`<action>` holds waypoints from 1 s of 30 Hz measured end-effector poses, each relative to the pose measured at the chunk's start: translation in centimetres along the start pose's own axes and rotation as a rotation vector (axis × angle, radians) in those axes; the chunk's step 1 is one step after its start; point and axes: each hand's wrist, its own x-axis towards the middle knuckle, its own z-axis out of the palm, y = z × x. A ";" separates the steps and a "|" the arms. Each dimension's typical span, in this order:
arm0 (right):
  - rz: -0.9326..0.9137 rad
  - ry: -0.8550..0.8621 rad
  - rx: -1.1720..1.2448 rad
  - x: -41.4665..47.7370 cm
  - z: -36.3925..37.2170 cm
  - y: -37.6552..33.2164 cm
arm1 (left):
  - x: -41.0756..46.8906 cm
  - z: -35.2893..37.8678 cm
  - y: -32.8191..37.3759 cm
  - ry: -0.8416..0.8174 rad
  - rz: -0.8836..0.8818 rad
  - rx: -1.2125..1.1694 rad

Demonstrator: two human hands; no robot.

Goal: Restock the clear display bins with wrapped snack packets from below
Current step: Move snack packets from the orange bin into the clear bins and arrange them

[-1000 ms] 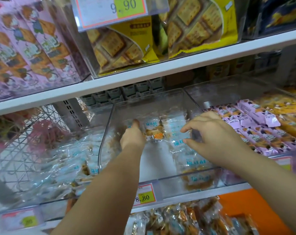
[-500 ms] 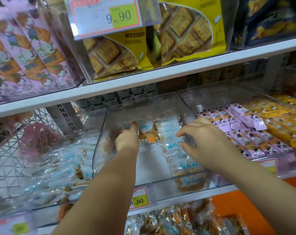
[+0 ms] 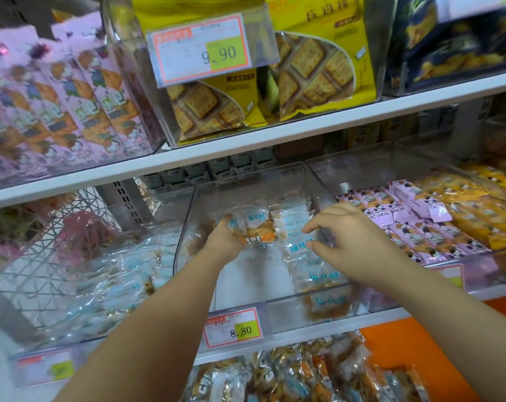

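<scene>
A clear display bin (image 3: 283, 304) sits on the middle shelf, with clear-wrapped snack packets with blue print lying along its back and right side. My left hand (image 3: 222, 242) reaches in from the left and grips a packet (image 3: 260, 232) showing a brown snack and an orange swirl. My right hand (image 3: 356, 242) comes in over the bin's right wall, thumb and forefinger pinching the edge of a neighbouring packet (image 3: 296, 240). More packets (image 3: 327, 303) lie at the bin's front right. The bin's white floor shows bare at front left.
The bin on the left (image 3: 115, 282) holds similar clear packets. On the right, another bin holds pink packets (image 3: 405, 219) and orange ones (image 3: 478, 210). The upper shelf's edge (image 3: 275, 139) hangs close overhead. A pile of loose packets (image 3: 289, 375) lies below, under the 8.80 price tag (image 3: 234, 329).
My left hand's finger, earlier stretched over the back packets, now curls round one. My right hand has closed in on the neighbouring packet. The view has shifted a little.
</scene>
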 end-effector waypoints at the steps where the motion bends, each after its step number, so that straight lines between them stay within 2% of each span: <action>1: 0.001 0.005 0.000 0.0 0.0 0.0 | -0.1 0.0 0.1 0.006 0.006 -0.002; 5: -0.021 0.096 -0.021 -0.4 0.1 -0.7 | -2.2 -0.4 0.8 0.031 0.097 -0.099; 8: -0.104 0.178 -0.007 -1.4 0.5 -2.3 | -6.0 -1.0 1.2 0.086 0.236 -0.195; 12: -0.191 0.131 0.016 -3.9 1.4 -5.0 | -13.5 -2.3 -0.3 0.097 0.496 -0.348; 15: -0.215 0.077 0.065 -6.5 2.3 -6.8 | -19.0 -3.3 -3.3 0.080 0.524 -0.418; 18: -0.193 -0.042 0.136 -9.2 4.1 -8.3 | -22.3 -2.9 -7.9 0.018 0.479 -0.408; 22: -0.110 -0.376 0.103 -11.4 8.1 -8.7 | -21.9 -0.7 -14.9 -0.165 0.307 -0.173; 24: 0.006 -0.560 0.071 -11.9 10.4 -7.5 | -20.6 0.6 -18.2 -0.253 0.194 -0.080; 26: 0.156 -0.685 0.076 -12.1 12.5 -5.9 | -19.3 1.5 -20.6 -0.284 0.075 -0.083; 30: 0.392 -0.766 0.128 -11.9 17.0 -2.7 | -16.8 2.8 -23.6 -0.375 -0.043 0.030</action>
